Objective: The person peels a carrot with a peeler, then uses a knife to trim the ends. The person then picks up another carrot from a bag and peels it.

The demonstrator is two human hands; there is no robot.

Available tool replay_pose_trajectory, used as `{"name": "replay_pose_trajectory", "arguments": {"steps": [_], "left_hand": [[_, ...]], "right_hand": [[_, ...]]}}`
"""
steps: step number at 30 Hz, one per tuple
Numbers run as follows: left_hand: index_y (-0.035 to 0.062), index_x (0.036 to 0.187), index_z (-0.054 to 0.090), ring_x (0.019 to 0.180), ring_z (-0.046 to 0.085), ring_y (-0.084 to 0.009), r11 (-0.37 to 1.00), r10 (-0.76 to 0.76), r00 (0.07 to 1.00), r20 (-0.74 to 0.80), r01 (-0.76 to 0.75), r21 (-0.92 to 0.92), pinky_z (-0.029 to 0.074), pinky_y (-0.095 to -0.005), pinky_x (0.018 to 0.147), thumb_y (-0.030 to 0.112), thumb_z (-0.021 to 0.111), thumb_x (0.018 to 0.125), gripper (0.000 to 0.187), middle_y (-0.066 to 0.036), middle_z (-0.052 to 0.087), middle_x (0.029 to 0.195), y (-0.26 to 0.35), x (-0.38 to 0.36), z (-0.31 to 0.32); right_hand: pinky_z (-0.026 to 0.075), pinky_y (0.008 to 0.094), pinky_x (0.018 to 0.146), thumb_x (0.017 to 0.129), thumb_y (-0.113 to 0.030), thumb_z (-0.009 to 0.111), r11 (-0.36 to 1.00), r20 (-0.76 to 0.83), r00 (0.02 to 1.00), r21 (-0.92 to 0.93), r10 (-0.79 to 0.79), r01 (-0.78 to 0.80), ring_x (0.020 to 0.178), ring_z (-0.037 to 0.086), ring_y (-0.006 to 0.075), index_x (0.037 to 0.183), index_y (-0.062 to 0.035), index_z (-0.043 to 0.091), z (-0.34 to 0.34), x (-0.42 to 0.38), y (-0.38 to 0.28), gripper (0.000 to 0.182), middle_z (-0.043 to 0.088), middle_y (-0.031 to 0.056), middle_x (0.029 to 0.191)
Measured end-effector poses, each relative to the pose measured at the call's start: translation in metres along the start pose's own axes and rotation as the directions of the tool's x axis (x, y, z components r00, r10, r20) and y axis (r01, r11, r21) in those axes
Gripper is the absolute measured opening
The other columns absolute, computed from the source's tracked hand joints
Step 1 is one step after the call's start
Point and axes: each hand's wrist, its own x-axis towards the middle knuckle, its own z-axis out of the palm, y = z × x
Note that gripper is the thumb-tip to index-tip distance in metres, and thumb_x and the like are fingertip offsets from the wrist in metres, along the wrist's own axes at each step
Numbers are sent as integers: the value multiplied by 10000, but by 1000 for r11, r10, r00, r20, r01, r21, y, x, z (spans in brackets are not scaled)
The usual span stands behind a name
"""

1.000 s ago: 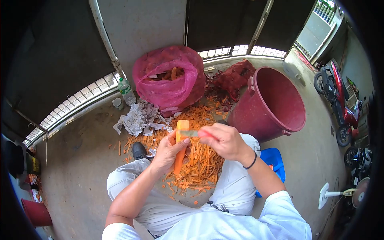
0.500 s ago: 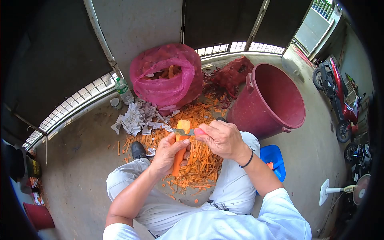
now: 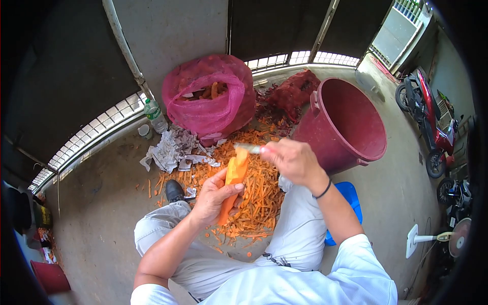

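Observation:
My left hand (image 3: 216, 195) is closed around a large orange carrot (image 3: 236, 173), held tilted with its pale, partly peeled upper end pointing away from me. My right hand (image 3: 292, 160) grips the pink handle of a peeler (image 3: 250, 148), slightly blurred by motion. The metal blade is just past the carrot's upper end, with a pale orange strip of peel (image 3: 242, 154) hanging at it. Below both hands a heap of orange peelings (image 3: 256, 203) covers the floor between my legs.
A pink mesh sack (image 3: 208, 117) of carrots stands ahead, with crumpled paper (image 3: 173, 150), a plastic bottle (image 3: 155, 116) and a cup (image 3: 145, 131) beside it. A large maroon bin (image 3: 330, 134) leans at right, near a red mesh sack (image 3: 292, 94). A blue container (image 3: 351, 198) lies beside my right leg.
My right hand has moved forward with the peeler, from across the carrot to beyond its upper end. The left hand stays almost in place, with the carrot's upper end slightly lower.

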Motion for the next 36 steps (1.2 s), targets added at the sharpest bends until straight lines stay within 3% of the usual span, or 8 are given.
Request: {"name": "replay_pose_trajectory", "arguments": {"steps": [2, 5, 9, 16, 27, 30, 34, 36], "left_hand": [[138, 1283, 557, 690, 612, -161, 1000, 12, 1000, 6, -12, 15, 477, -288, 495, 135, 708, 973, 345, -47, 629, 905, 2, 1, 1], [137, 1286, 560, 696, 613, -161, 1000, 8, 1000, -24, -8, -5, 479, -288, 500, 133, 703, 976, 341, -48, 633, 906, -4, 5, -5], [135, 1245, 568, 708, 616, -160, 999, -26, 999, -27, 25, -41, 484, -295, 516, 126, 693, 984, 289, -49, 639, 913, -7, 8, -5], [138, 1259, 559, 704, 612, -157, 1000, 7, 999, -36, -8, -24, 481, -291, 524, 130, 710, 968, 328, -53, 644, 911, -9, 4, -2], [132, 1356, 544, 700, 610, -147, 995, 67, 997, 31, -69, 67, 478, -293, 525, 96, 730, 937, 461, -51, 628, 902, -12, 2, -1], [117, 1382, 531, 706, 611, -143, 991, 108, 991, 79, -113, 67, 483, -295, 539, 105, 736, 937, 490, -53, 624, 908, -8, 1, -3], [74, 1416, 500, 699, 605, -133, 965, 221, 974, 60, -227, 135, 493, -283, 573, 161, 740, 962, 521, -48, 621, 926, -12, 7, -6], [60, 1420, 488, 715, 603, -114, 962, 233, 972, 33, -235, 142, 492, -263, 589, 222, 721, 1001, 506, -35, 619, 939, -20, 12, -12]], "right_hand": [[532, 453, 618, 1004, -363, 666, 991, 9, 991, 15, 134, -134, 726, 673, 320, 952, -141, 751, -2, -1, 12, 243, 657, 115, 754], [522, 444, 610, 994, -350, 687, 979, -5, 997, 189, 73, -71, 707, 665, 310, 952, -137, 748, 2, -8, -1, 225, 636, 99, 741], [479, 408, 534, 963, -347, 727, 985, 21, 995, 150, -94, 90, 623, 627, 265, 944, -108, 727, 4, -14, -33, 240, 564, 66, 697], [461, 401, 526, 919, -296, 777, 992, 6, 995, 73, -101, 100, 605, 602, 260, 961, -90, 735, 1, -9, -30, 214, 554, 70, 684], [510, 445, 597, 994, -355, 678, 1000, 73, 997, 22, -15, 13, 693, 657, 291, 919, -111, 723, -12, -8, -4, 258, 624, 102, 735], [548, 426, 701, 1016, -310, 656, 942, 127, 961, 200, 246, -268, 812, 706, 329, 1055, -78, 753, -14, -8, 29, 255, 719, 154, 865], [555, 409, 719, 1007, -291, 679, 881, 76, 945, 344, 318, -324, 834, 711, 342, 1106, -50, 750, -1, -15, 18, 270, 729, 171, 916], [554, 407, 722, 996, -279, 701, 919, 66, 977, 331, 203, -214, 829, 709, 346, 1094, -27, 745, 1, -15, 4, 274, 728, 171, 926]]}}
